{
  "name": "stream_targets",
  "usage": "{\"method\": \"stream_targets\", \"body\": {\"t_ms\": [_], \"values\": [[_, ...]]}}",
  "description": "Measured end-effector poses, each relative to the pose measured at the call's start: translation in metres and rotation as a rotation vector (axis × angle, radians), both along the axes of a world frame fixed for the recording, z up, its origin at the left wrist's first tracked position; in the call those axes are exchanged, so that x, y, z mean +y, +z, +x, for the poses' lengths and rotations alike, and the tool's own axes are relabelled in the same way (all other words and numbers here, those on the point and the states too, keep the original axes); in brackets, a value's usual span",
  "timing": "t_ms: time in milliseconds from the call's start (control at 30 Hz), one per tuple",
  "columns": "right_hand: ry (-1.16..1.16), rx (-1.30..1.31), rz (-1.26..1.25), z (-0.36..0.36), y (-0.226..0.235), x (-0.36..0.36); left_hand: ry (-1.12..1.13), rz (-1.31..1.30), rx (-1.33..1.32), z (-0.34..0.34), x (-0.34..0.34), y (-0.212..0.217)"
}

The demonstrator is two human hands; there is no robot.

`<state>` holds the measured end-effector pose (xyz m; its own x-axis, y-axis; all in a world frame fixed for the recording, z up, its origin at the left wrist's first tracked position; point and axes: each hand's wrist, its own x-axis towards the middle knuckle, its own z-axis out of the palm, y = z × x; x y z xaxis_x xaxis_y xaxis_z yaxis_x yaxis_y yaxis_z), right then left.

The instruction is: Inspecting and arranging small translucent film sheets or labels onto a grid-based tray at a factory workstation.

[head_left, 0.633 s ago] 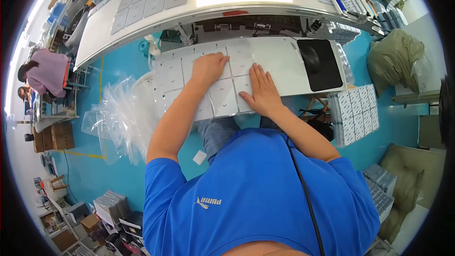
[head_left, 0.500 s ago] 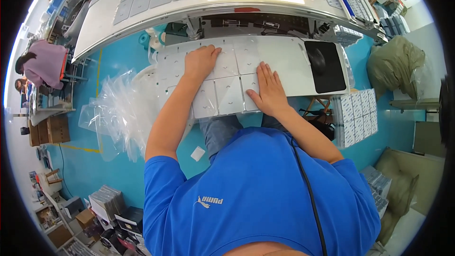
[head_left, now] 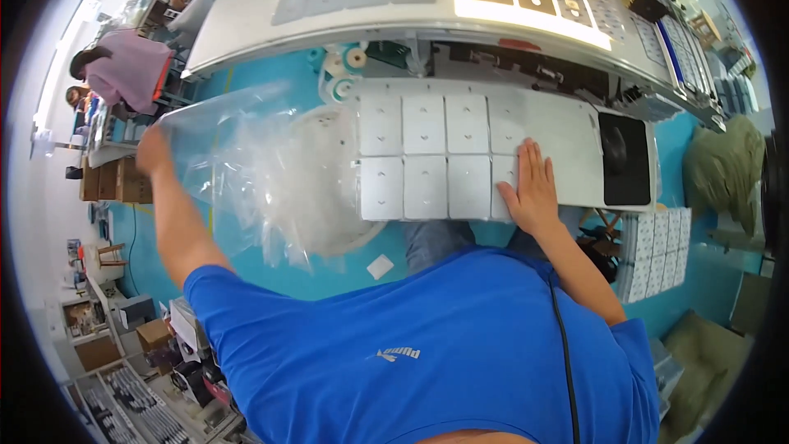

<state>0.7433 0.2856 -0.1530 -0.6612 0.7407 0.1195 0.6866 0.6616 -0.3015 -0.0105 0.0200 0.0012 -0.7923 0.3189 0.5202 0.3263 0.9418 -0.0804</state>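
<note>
The right hand (head_left: pixel 532 189) lies flat and open on the white work table (head_left: pixel 559 140). Its fingers are spread, and they point to 12 o'clock. It grips nothing. It presses down on the right end of a white sheet of square pads (head_left: pixel 427 156). The sheet has two rows of squares, and each square has a small mark in the middle. The sheet sits in the middle of the table.

The left hand (head_left: pixel 152 150) is stretched far out to 9 o'clock. It is up at the edge of a big clear plastic bag (head_left: pixel 263 173). The hand looks closed on the bag's edge, but it is blurry, so I cannot tell for sure. The bag is crinkly and see-through. It hangs just to the left of the white sheet, and it lies over a round white stool (head_left: pixel 329 189).

At 3 o'clock from the right hand, a black pad (head_left: pixel 625 158) lies on the table. At 12 o'clock there is a long white machine (head_left: pixel 370 0) with dark squares on top. A person in a pink shirt (head_left: pixel 127 70) sits far off at 10 o'clock. The floor (head_left: pixel 271 271) is bright blue.
</note>
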Motion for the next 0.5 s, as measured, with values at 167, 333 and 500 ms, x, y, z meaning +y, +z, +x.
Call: {"method": "stream_targets", "body": {"t_ms": [167, 333, 500], "values": [[0.072, -0.009, -0.003, -0.002, -0.009, 0.006, 0.028, 0.734, 0.079, -0.015, -0.111, 0.133], [0.012, -0.008, 0.051, 0.008, 0.0, 0.007, -0.314, 0.374, 0.27, 0.058, -0.095, 0.124], [-0.006, -0.051, -0.094, 0.007, -0.007, 0.0, -0.655, 0.29, 0.059, 0.175, -0.025, -0.116]]}}
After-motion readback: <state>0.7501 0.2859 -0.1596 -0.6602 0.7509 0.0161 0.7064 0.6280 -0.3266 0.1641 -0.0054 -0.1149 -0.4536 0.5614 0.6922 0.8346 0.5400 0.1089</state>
